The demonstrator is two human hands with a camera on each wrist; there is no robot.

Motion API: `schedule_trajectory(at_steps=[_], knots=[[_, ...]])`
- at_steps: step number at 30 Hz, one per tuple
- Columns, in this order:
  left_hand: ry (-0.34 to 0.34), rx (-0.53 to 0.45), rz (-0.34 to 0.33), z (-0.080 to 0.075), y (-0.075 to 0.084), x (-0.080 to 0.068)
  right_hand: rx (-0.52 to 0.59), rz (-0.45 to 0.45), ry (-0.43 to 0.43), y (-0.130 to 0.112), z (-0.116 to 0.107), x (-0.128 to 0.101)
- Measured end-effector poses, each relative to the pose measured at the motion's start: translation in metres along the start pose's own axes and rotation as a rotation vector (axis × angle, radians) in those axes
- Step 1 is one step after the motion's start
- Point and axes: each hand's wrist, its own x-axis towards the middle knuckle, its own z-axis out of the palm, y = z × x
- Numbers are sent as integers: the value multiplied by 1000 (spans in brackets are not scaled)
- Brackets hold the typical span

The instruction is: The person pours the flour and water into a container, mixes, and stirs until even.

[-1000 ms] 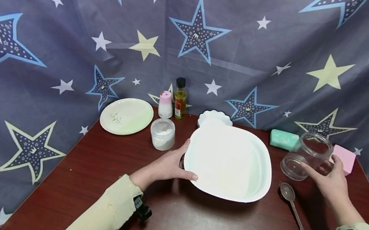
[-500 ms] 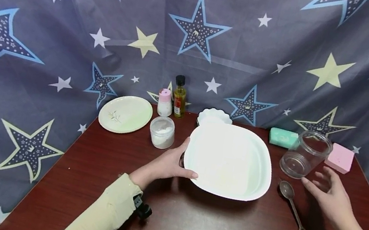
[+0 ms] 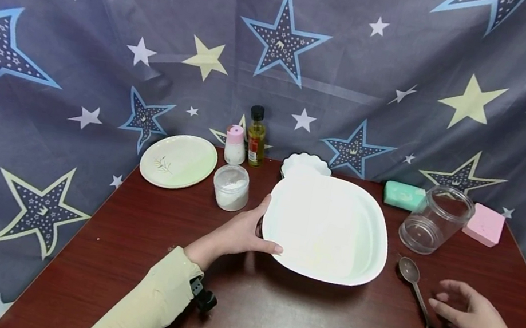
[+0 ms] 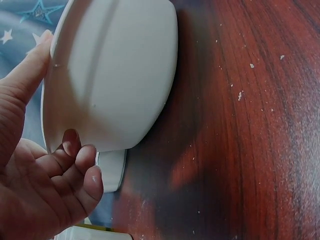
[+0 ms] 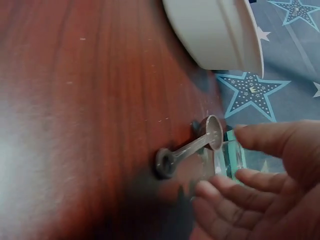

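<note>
A white basin (image 3: 325, 227) stands in the middle of the table, and my left hand (image 3: 237, 235) grips its left side. In the left wrist view the thumb lies at the rim while curled fingers (image 4: 86, 155) touch the basin's wall (image 4: 135, 75). My right hand (image 3: 472, 315) holds nothing; its fingers are relaxed and slightly spread, close by the handle of a brown spoon (image 3: 409, 271). The right wrist view has the spoon (image 5: 213, 134) lying beyond the fingertips (image 5: 206, 189). Behind the spoon is a clear, lidless jar (image 3: 423, 234).
Left of the basin are a jar of white powder (image 3: 230, 196), a pink-capped shaker (image 3: 234, 150), an oil bottle (image 3: 255, 148) and an oval plate (image 3: 179, 164). A scalloped white dish (image 3: 306, 163) sits behind the basin. Green (image 3: 401, 195) and pink blocks (image 3: 485, 224) flank the clear jar.
My right hand has drawn back from the clear jar, toward me and to the right, and is now by the spoon's handle. My left hand keeps its hold on the basin.
</note>
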Motion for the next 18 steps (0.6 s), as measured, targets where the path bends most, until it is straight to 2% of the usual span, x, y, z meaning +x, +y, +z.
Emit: schedule_trajectory(at_steps=[5, 8, 13, 18], knots=[[6, 0, 2, 0, 0, 0, 57, 91, -136, 7, 2, -7], [8, -2, 4, 0, 0, 0, 110, 102, -172, 10, 8, -10], [12, 1, -4, 0, -1, 1, 97, 96, -178, 10, 14, -11], [9, 1, -9, 1, -1, 1, 11, 101, -136, 9, 20, -11]])
